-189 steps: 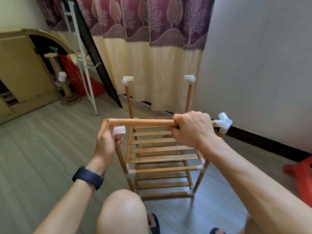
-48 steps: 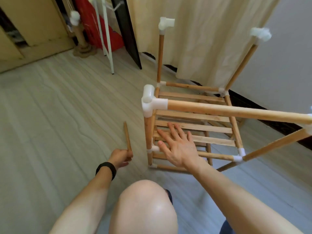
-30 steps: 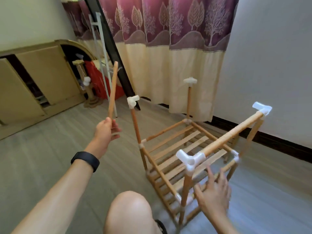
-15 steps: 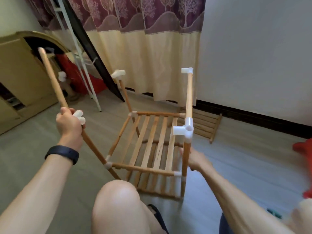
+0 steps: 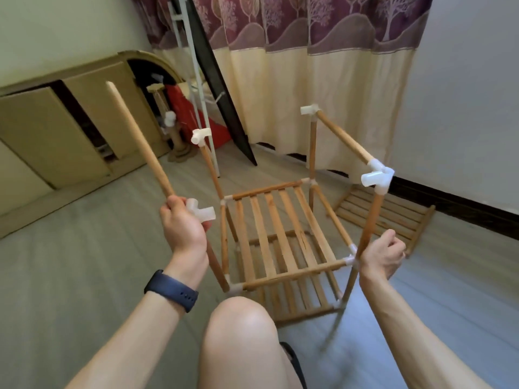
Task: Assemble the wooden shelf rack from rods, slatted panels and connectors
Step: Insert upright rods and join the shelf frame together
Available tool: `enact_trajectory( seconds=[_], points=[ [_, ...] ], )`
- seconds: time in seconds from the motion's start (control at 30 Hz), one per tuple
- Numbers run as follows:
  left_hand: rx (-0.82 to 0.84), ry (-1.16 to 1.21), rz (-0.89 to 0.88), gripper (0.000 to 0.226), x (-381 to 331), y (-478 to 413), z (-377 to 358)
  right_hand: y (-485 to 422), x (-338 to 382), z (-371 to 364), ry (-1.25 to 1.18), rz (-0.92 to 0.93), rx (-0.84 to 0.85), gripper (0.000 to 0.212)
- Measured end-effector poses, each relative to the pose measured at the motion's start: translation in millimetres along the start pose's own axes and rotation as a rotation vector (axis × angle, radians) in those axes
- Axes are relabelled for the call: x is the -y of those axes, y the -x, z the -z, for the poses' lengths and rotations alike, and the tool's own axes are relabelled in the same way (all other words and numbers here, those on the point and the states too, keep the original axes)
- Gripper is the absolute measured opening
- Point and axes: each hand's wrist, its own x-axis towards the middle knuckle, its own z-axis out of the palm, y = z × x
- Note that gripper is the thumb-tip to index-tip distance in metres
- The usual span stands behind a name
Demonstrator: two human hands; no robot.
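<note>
Right now the left hand [image 5: 184, 228] is fisted around a loose rod [image 5: 137, 138] that points up, against the near-left connector [image 5: 200, 213], likely to bridge the top. Right hand [image 5: 382, 256] curls round the near-right post [image 5: 370, 217], steadying the rack [image 5: 280, 237]. Top rod [image 5: 344, 138] sits socketed; the other top sockets hold nothing. Spare slatted panel [image 5: 398, 217] lies by the wall.

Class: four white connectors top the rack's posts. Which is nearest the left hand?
The near-left connector, against the left hand gripping the loose rod; the other three stand well away.
</note>
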Motion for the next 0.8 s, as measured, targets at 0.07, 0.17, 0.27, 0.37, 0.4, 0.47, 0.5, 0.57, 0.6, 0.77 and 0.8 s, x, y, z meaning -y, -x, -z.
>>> enact_trajectory(
  seconds=[0.07, 0.17, 0.27, 0.37, 0.4, 0.47, 0.5, 0.57, 0.6, 0.77, 0.8],
  points=[
    [0.095, 0.006, 0.032, 0.028, 2, 15, -7, 15, -9, 4, 0.010, 0.121, 0.061, 0.053],
    [0.231, -0.046, 0.045, 0.030, 4, 30, -20, 8, -18, -11, 0.209, 0.234, 0.466, 0.060],
    [0.403, -0.158, -0.049, 0.032, 5, 41, -29, -23, -12, -18, 0.399, 0.156, 0.826, 0.069],
    [0.491, -0.209, -0.169, 0.034, -6, 35, -37, -30, -6, -3, 0.180, 0.062, 0.795, 0.065],
    [0.490, -0.213, -0.200, 0.033, -13, 27, -41, -22, -4, 5, 0.141, 0.052, 0.790, 0.068],
    [0.448, -0.230, -0.256, 0.032, -26, 4, -52, -3, -14, 10, 0.146, 0.044, 0.768, 0.084],
    [0.415, -0.246, -0.290, 0.032, -32, -8, -56, 10, -19, 11, 0.169, 0.015, 0.771, 0.091],
    [0.349, -0.329, -0.365, 0.031, -35, -32, -63, 36, -37, 6, 0.197, -0.047, 0.853, 0.098],
    [0.325, -0.381, -0.390, 0.030, -34, -44, -65, 52, -47, 2, 0.207, -0.068, 0.905, 0.099],
    [0.186, -0.701, -0.479, 0.045, -31, -90, -64, 76, -77, -18, 0.241, -0.073, 0.874, 0.091],
    [0.158, -0.747, -0.488, 0.047, -31, -97, -62, 67, -76, -19, 0.229, -0.097, 0.886, 0.091]
  ],
)
